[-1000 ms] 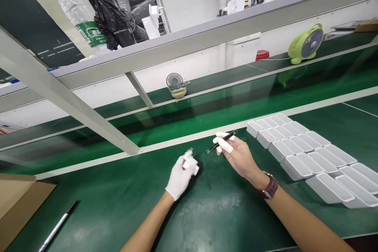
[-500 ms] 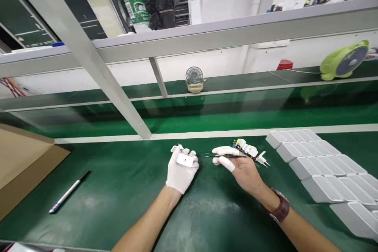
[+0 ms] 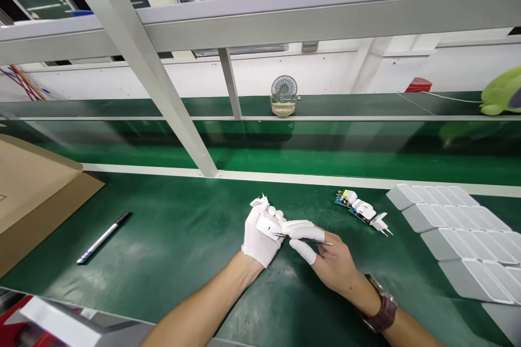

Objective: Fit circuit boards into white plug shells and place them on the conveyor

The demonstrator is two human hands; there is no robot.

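Note:
In the middle of the green work surface, my left hand (image 3: pixel 260 238), in a white glove, is closed around a white plug-in charger housing (image 3: pixel 268 226). A small dark slot shows on its white face, and its plug end sticks out above the fingers. My right hand (image 3: pixel 317 244), with white finger covers, is closed on thin dark tweezers (image 3: pixel 313 241). The tweezer tips are at the edge of the housing; whether they touch it I cannot tell. Right of my hands lies a circuit board with a white plug (image 3: pixel 362 210).
Rows of white plastic cases (image 3: pixel 451 233) stand at the right. At the left are a marker pen (image 3: pixel 103 238) and an open cardboard box (image 3: pixel 49 206). A slanted metal post (image 3: pixel 175 114) rises behind my hands, and a small fan (image 3: pixel 284 96) stands farther back.
My right hand has moved left, away from the circuit board, bringing the tweezers to the charger housing. The housing has tilted in my left hand. The camera view has shifted down.

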